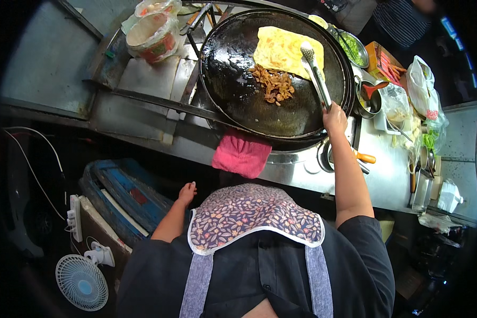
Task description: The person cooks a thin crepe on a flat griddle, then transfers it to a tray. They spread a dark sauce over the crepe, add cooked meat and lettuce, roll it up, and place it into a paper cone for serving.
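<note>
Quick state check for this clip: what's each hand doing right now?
Left hand: nothing visibly held; open or closed can't be told.
Right hand: closed, holding metal tongs.

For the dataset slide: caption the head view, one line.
Right hand holds tongs over flatbread beside brown pieces on a round black griddle; left hand away from it.

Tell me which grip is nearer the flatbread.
Right. The right grip, holding tongs over the flatbread, is off its near right corner; the left grip is farther, beside the apron.
</note>
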Tool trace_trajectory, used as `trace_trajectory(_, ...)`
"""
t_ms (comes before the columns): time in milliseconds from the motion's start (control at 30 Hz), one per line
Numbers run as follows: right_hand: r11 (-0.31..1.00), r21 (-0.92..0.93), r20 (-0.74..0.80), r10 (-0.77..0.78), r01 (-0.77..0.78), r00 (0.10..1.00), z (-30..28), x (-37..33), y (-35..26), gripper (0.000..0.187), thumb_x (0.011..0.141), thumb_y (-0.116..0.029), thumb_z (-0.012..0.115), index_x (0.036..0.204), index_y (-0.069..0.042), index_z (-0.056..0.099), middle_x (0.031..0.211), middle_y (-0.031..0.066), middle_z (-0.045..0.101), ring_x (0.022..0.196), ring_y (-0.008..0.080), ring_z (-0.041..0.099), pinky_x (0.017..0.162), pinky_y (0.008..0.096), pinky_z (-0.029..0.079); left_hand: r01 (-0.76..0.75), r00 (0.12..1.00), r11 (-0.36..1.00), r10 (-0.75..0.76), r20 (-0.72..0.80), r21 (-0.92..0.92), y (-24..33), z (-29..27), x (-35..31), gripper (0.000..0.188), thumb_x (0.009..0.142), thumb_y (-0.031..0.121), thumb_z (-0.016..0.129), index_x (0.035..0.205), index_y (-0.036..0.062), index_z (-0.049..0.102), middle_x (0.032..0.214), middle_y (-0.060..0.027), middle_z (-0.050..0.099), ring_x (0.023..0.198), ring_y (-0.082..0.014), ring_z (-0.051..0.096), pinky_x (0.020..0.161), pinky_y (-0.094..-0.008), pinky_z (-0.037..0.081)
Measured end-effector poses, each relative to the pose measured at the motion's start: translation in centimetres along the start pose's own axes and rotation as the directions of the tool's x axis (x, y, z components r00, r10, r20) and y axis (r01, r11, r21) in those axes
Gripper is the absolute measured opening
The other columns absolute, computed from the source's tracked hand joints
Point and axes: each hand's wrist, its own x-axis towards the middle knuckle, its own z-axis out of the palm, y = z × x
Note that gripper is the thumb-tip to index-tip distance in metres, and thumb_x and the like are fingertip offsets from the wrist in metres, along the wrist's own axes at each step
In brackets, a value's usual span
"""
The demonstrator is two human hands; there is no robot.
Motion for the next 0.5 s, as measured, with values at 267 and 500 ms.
trace_trajectory(267, 0.999, -0.011, -0.047, -0.039, 0.039, 0.998, 0.8, 0.0, 0.4, 0.039, 0.089, -0.028, 0.070, 0.125, -0.014, 0.066, 0.109, 0.0162, 0.072, 0.103, 0.0364, 0.068, 0.089, 0.0471, 0.054, -0.007, 1.000, 1.000, 0.007, -0.024, -0.002, 1.2, 0.1, -1.1, 0.053, 0.103, 0.050, 0.049, 0.131, 0.0053, 0.055, 0.112, -0.0095, 0.067, 0.092, -0.0193, 0.065, 0.071, -0.0332, 0.049)
trace_trajectory(500, 0.999, -0.027, -0.046, -0.040, 0.039, 0.998, 0.2, -0.2, 0.0, 0.039, 0.089, -0.029, 0.071, 0.124, -0.013, 0.066, 0.110, 0.0166, 0.072, 0.102, 0.0367, 0.069, 0.088, 0.0470, 0.055, -0.033, 0.997, 0.999, 0.034, -0.064, 0.012, 1.7, 0.4, -1.8, 0.053, 0.102, 0.050, 0.050, 0.124, 0.0025, 0.060, 0.106, -0.0099, 0.069, 0.087, -0.0184, 0.066, 0.079, -0.0342, 0.052)
